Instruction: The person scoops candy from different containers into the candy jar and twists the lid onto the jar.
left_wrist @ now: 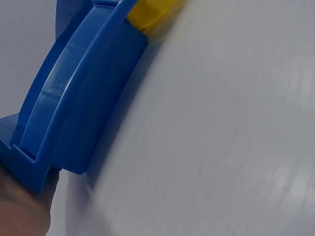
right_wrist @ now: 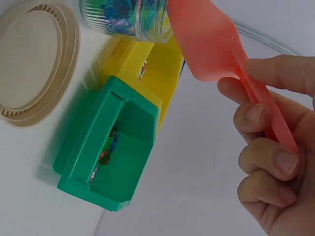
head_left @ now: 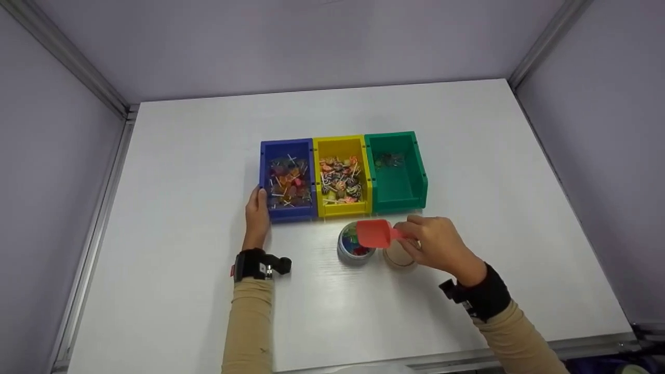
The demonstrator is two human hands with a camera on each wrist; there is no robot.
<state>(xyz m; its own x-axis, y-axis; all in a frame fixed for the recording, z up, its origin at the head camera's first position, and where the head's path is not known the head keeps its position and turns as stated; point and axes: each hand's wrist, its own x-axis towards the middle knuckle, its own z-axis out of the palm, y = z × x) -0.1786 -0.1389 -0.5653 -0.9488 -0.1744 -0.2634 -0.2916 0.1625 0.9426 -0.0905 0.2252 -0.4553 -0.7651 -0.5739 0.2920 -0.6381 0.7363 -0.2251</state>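
My right hand (head_left: 434, 241) grips the handle of a red scoop (head_left: 373, 233), its fingers curled round it in the right wrist view. The scoop's bowl overlaps the mouth of a clear jar (head_left: 354, 255) with colourful wrapped pieces inside. No contents show in the bowl. A beige round lid (right_wrist: 29, 54) lies on the table beside the jar, partly under my right hand in the head view. At the near left side of a blue bin (head_left: 289, 214), my left hand (head_left: 257, 215) rests with its fingers along the wall. The left wrist view hides most of those fingers behind the bin.
Joined to the blue bin are a yellow bin (head_left: 344, 210) with swirled lollipops and a green bin (head_left: 397, 189) with a few small wrapped pieces at its back. The blue one holds translucent lollipops. Pale walls (head_left: 311, 47) enclose the white table (head_left: 182, 208).
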